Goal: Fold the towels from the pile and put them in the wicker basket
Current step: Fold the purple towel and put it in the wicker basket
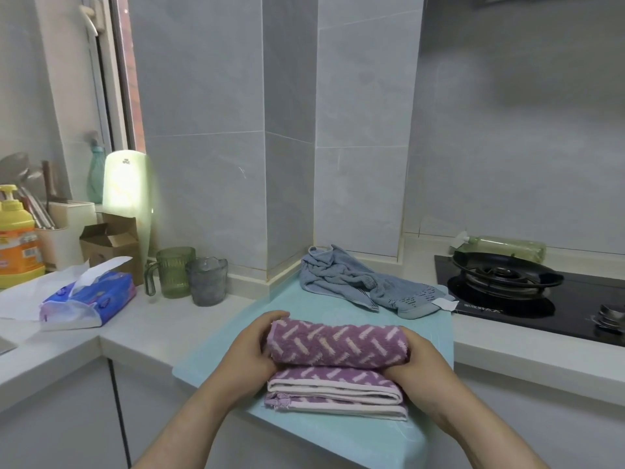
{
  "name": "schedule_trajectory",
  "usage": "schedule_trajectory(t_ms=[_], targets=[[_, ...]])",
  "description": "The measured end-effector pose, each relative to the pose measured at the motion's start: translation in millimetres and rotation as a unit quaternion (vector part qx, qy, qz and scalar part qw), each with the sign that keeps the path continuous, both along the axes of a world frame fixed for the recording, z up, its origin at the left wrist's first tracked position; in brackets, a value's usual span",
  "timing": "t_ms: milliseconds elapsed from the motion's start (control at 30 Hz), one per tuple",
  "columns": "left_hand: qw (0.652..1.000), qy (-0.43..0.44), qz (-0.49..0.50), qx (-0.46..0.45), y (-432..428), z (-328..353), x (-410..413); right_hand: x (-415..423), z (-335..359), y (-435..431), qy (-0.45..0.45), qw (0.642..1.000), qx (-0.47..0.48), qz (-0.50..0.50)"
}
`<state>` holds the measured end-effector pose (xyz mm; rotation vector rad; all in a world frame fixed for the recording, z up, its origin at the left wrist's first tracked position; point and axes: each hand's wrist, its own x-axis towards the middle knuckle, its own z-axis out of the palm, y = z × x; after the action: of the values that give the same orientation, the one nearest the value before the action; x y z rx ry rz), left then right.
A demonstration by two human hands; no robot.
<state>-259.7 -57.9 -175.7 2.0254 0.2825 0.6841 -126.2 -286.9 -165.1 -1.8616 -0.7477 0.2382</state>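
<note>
A purple towel [338, 346] with a pale dash pattern lies on the light blue mat [216, 353], its far part rolled up and its near part folded flat in layers. My left hand [252, 346] grips the roll's left end. My right hand [417, 363] grips its right end. Behind it, a crumpled blue-grey towel [358, 282] lies at the back of the mat against the tiled column. No wicker basket is in view.
A black gas hob [527, 292] with a burner stands at the right. Left of the mat sit two cups [192, 275], a blue tissue pack [88, 296], a cardboard box [111, 242] and a yellow bottle [17, 238]. The counter edge runs close in front.
</note>
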Motion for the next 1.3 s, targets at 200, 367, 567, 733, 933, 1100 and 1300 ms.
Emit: schedule_trajectory(t_ms=[200,367,567,733,933,1100,1300], targets=[[0.993,-0.008,-0.056,-0.101,2,-1,-6,-1,-5,4,-0.080,0.996,-0.027,-0.023],[0.999,-0.002,-0.044,0.006,4,-5,-7,0,-3,2,-0.055,0.998,-0.017,-0.018],[0.998,0.022,-0.059,0.029,-5,1,-13,-7,0,-6,0.025,0.998,0.045,0.020],[0.982,0.070,-0.003,0.173,-8,12,-22,-10,12,-22,0.036,0.997,0.057,0.045],[0.969,0.078,0.013,0.234,-18,16,-30,-16,8,-25,-0.008,0.999,0.029,0.033],[0.965,0.063,0.038,0.252,-22,5,-35,-22,6,-24,-0.044,0.999,-0.024,0.009],[0.961,0.099,0.043,0.256,-32,7,-38,-29,6,-25,-0.208,0.969,-0.135,-0.018]])
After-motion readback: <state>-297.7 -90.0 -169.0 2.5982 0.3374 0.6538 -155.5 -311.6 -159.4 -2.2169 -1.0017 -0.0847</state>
